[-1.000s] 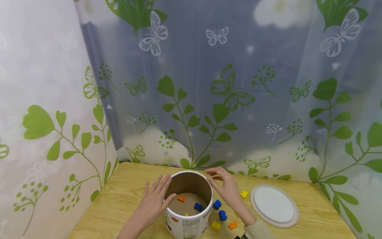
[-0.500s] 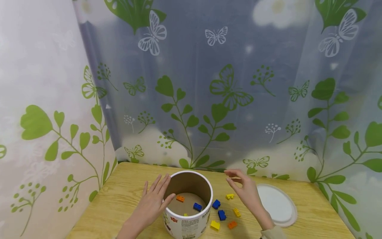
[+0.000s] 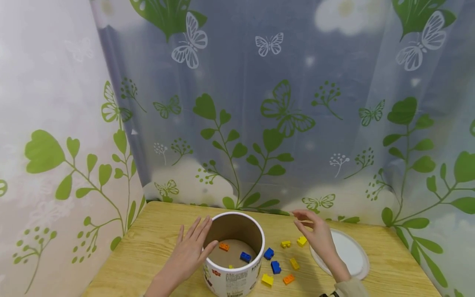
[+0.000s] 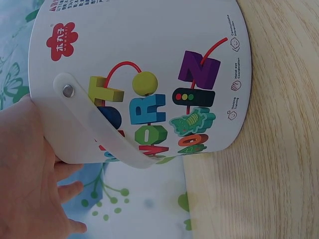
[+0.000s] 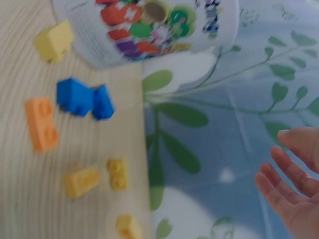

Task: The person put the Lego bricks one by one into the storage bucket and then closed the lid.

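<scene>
A white round bucket (image 3: 261,247) stands upright on the table with its top uncovered. My left hand (image 3: 187,251) rests against its left rim, fingers straight. Inside lie an orange building brick (image 3: 224,246), a blue building brick (image 3: 245,257) and a bit of yellow. To the right of the bucket, my right hand (image 3: 319,235) hovers over the table, holding nothing, fingers loosely bent. Below and left of it are scattered two blue bricks (image 3: 276,267), an orange brick (image 3: 288,279) and several yellow bricks (image 3: 267,280). The left wrist view shows the bucket's white handle (image 4: 104,122) hanging down.
A round white lid (image 3: 350,251) lies flat on the wooden table (image 3: 148,235), partly behind my right forearm. A printed curtain (image 3: 237,123) with leaves and butterflies hangs behind the table's far edge and along the left side.
My right hand has moved right, away from the bucket's rim toward the lid, uncovering yellow bricks on the table. The left hand and the bucket have stayed in place.
</scene>
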